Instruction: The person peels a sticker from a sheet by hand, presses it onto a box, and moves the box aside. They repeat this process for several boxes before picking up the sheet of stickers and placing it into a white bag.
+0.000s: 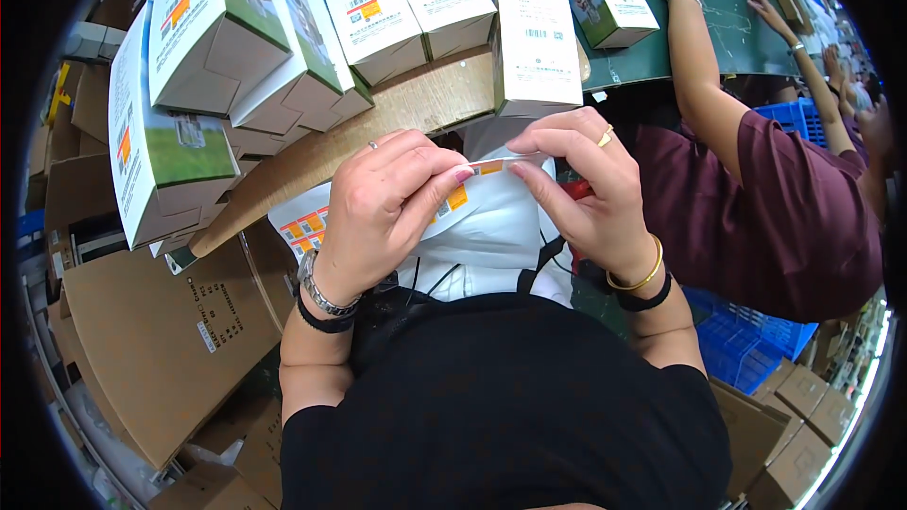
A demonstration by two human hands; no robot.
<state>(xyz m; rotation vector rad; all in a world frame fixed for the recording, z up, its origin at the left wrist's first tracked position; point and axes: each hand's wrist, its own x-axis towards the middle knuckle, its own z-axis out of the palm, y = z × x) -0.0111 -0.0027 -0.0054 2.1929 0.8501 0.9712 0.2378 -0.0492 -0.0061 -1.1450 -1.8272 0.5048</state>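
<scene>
Before my chest, my left hand point(392, 194) pinches a sheet of orange-and-white stickers point(307, 227) between thumb and fingers. The sheet's left part sticks out beyond that hand, and its middle is hidden behind it. My right hand point(590, 179) is closed, thumb and index finger pinching the bent right end of the same sheet. Whether a single sticker is being lifted there is too small to tell. Just beyond my fingers stands a white printed box point(537, 38), upright near the edge of the wooden board point(425, 94).
Several white printed boxes point(378, 14) crowd the board, stacked at the left. A large brown carton point(170, 340) lies lower left. White material point(491, 241) with black cords is below my hands. To the right, a co-worker in a maroon top point(756, 217) reaches over a green table point(727, 33).
</scene>
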